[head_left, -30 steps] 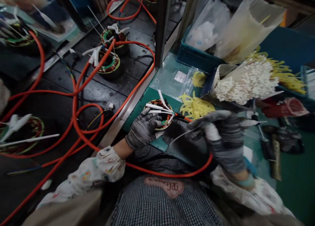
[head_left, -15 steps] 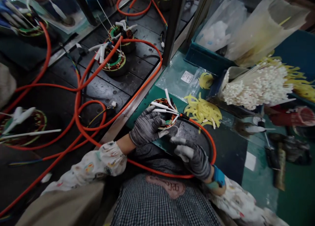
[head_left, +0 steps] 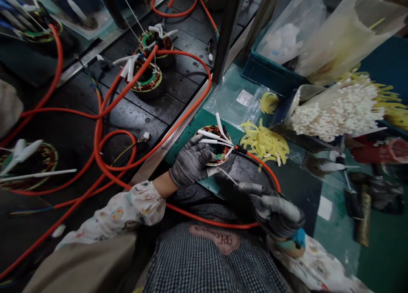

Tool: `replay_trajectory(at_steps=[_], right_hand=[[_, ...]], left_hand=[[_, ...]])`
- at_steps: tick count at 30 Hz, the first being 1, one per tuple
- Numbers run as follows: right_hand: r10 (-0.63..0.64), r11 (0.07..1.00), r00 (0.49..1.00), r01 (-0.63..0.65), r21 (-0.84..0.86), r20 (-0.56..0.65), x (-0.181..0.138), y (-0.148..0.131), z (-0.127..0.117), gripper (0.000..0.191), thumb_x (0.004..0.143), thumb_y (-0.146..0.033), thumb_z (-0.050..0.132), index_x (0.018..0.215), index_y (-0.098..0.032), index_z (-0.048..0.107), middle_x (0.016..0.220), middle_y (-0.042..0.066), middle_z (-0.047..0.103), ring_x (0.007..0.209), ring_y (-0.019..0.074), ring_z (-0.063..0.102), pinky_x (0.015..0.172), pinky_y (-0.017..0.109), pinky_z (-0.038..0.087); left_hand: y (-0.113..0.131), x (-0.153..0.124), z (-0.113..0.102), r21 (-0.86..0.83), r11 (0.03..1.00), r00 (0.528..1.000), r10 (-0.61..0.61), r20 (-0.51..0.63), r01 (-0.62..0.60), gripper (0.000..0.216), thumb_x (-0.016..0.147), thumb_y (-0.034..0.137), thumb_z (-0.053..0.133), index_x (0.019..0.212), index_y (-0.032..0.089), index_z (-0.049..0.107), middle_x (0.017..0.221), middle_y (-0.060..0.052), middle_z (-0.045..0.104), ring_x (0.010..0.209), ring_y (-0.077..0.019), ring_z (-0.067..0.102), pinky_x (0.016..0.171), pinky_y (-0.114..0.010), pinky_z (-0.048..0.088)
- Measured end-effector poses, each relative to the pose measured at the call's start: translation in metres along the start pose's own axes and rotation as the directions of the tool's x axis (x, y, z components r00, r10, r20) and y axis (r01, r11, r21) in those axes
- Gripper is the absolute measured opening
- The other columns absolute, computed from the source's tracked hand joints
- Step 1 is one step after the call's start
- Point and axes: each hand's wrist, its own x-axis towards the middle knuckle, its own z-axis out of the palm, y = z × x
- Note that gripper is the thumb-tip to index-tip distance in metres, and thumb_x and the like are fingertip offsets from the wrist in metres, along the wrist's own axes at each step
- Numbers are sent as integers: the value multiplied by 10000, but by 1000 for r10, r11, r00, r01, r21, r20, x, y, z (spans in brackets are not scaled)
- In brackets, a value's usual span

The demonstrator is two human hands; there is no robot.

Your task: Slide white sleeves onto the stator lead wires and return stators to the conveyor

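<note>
A wound motor stator (head_left: 216, 144) with white sleeved leads lies on the green bench in front of me. My left hand (head_left: 191, 161), in a grey glove, grips its near side. My right hand (head_left: 274, 210), also gloved, sits lower right of the stator and pinches a thin white cable tie (head_left: 227, 176) that runs up to the stator's near edge. An orange cable (head_left: 261, 169) leaves the stator's right side and loops round toward my lap.
A pile of yellow sleeves (head_left: 264, 142) and a bundle of white cable ties (head_left: 334, 110) lie right of the stator. Two more stators (head_left: 147, 78) sit on the black conveyor at left among orange cables (head_left: 105, 127). A dark post (head_left: 228, 33) stands behind. Tools (head_left: 353, 199) lie at right.
My right hand came down from the bundle of ties at right with one tie, reached the stator, then drew back toward me, pulling the tie out straight. The left hand stayed on the stator.
</note>
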Motion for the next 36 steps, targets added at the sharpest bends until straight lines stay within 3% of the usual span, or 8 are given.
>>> replay_trajectory(at_steps=[4,8,11,15,20,22,29,36], right_hand=[[46,995,999,-43,86,-24,-8,-3,0,497,770,-588,960,1089,-207,954,542,-91,344,503,86,197,499,252,170],[-164,935,986,144,-324,-36,0,12,-4,443,975,-577,836,1213,-228,970,601,-7,583,493,154,462,479,290,386],[-462,630,886,357,-690,37,30,20,0,348,1054,-532,770,1209,-283,959,886,93,850,773,287,798,722,429,685],[-590,399,804,377,-836,81,79,-3,10,306,1129,-500,723,1185,-291,938,1149,130,927,1082,350,874,1006,513,713],[-393,-18,900,198,-980,189,120,-58,24,309,1181,-362,679,1208,-194,937,986,142,914,878,297,828,828,397,637],[-347,22,911,245,-969,222,128,-67,28,252,1144,-309,717,1095,-185,931,964,129,910,854,268,809,825,374,623],[-515,636,843,496,-591,153,118,-55,15,304,1150,-469,709,1113,-252,919,1072,63,941,983,262,872,930,413,722],[-531,635,824,541,-551,197,109,-50,0,163,1016,-383,860,1099,-250,902,1083,70,955,990,270,905,958,453,755]], left_hand=[[0,-1,2,1,1000,999,27,-20,-27,221,1175,488,752,1168,276,813,1130,-30,867,1252,-264,859,1439,-537,550],[-2,0,2,16,998,998,53,-37,-53,212,1170,484,757,1178,281,815,1180,-41,888,1297,-275,857,1446,-540,547],[-4,2,0,2,997,997,73,-36,-73,215,1172,496,749,1203,296,823,1245,-52,904,1325,-285,858,1440,-540,554],[-5,8,-3,-50,996,996,77,-42,-79,217,1184,473,740,1257,291,834,1313,-56,918,1334,-282,867,1416,-548,569],[-4,16,-3,-183,977,989,82,-126,-104,170,1175,407,782,1281,287,838,1266,-43,936,1357,-267,871,1444,-550,519],[-3,18,-2,-212,972,988,72,-138,-101,201,1147,370,811,1326,283,837,1296,-55,935,1397,-277,859,1466,-565,490],[0,16,-6,-216,973,992,61,-107,-83,197,1148,340,807,1328,269,844,1386,-64,929,1429,-287,855,1418,-565,558],[-2,13,-5,-184,983,1000,11,7,-9,109,1079,328,864,1187,314,856,1314,-30,935,1390,-310,864,1453,-618,543]])
